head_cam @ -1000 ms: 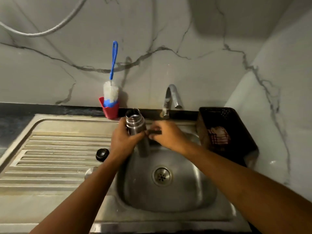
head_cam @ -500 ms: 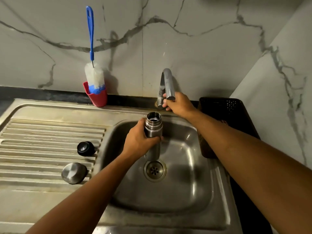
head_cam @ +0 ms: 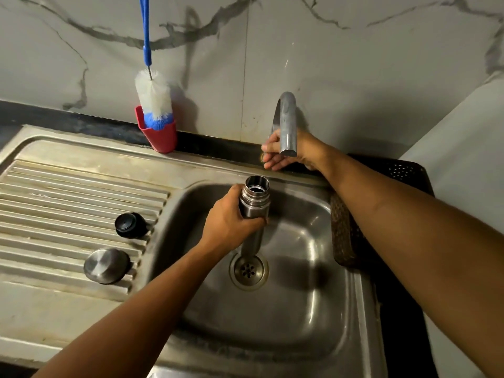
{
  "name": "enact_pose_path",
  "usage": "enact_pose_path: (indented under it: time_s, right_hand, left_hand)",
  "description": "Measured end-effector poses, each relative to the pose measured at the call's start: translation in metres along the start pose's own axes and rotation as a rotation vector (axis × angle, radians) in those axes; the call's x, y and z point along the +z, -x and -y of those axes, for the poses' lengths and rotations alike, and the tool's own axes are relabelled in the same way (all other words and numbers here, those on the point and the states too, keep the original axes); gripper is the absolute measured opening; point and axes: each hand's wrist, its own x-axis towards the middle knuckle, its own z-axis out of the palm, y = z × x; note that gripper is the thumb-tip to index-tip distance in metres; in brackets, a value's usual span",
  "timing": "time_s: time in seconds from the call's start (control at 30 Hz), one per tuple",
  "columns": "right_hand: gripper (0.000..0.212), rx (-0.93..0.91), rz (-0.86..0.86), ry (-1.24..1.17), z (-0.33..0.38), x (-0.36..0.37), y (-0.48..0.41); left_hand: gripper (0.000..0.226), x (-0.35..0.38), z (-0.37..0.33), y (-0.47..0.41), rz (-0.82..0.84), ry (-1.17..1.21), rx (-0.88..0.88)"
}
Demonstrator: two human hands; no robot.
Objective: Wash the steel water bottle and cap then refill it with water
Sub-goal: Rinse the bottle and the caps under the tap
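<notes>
With the left hand (head_cam: 229, 222) gripping the open steel bottle (head_cam: 255, 203) upright over the sink (head_cam: 313, 309) and the right hand's (head_cam: 289, 151) fingers curled behind the tap (head_cam: 286, 124), no water runs; rinsing apparently needs flow started and the mouth centred beneath the spout.

Single head-worn wide-angle view, looking forward and steeply down, close above sink (head_cam: 351, 309); marble wall (head_cam: 341, 50) far, drainboard (head_cam: 68, 192) left.

Grey-veined marble wall (head_cam: 341, 64), dim light
</notes>
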Motion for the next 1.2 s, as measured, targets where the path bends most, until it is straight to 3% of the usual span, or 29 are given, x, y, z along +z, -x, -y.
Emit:
enact_pose_path:
  time_s: [0.13,0.27,0.37,0.5,0.63,0.77,0.93,1.0,1.1,1.2]
  right_hand:
    - [0.012,0.018,0.207,0.109,0.003,0.019,-0.023]
    - [0.024,0.012,0.201,-0.025,0.001,0.028,-0.019]
    - [0.042,-0.022,0.043,-0.335,-0.010,0.023,0.005]
    - [0.041,0.034,-0.264,-0.541,-0.042,0.054,0.055]
    - [0.049,0.101,-0.325,-0.803,-0.072,0.100,0.098]
    - [0.063,0.026,-0.345,-0.923,-0.083,0.132,0.113]
    - [0.055,0.003,-0.418,-0.774,-0.085,0.134,0.119]
    - [0.054,0.004,-0.352,-0.767,-0.086,0.122,0.125]
    - [0.065,0.114,-0.084,-0.874,-0.082,0.104,0.134]
    - [0.083,0.114,0.161,-0.920,-0.086,0.095,0.135]
  left_hand:
    - [0.065,0.011,-0.006,-0.005,0.004,-0.033,-0.015]
    - [0.064,0.017,-0.004,-0.009,0.034,-0.063,-0.036]
    - [0.066,0.018,-0.001,-0.011,0.066,-0.034,-0.043]
    - [0.067,0.018,-0.006,-0.012,0.024,0.055,-0.013]
    - [0.052,0.025,-0.019,-0.011,-0.038,0.191,0.017]
    - [0.041,0.042,-0.028,-0.004,-0.099,0.388,-0.053]
    - [0.046,0.064,-0.038,0.003,-0.197,0.403,-0.063]
    - [0.043,0.063,-0.045,0.003,-0.136,0.442,-0.060]
    - [0.033,0.045,-0.053,-0.013,0.001,0.664,-0.165]
    - [0.032,0.018,-0.056,-0.035,0.247,0.834,-0.242]
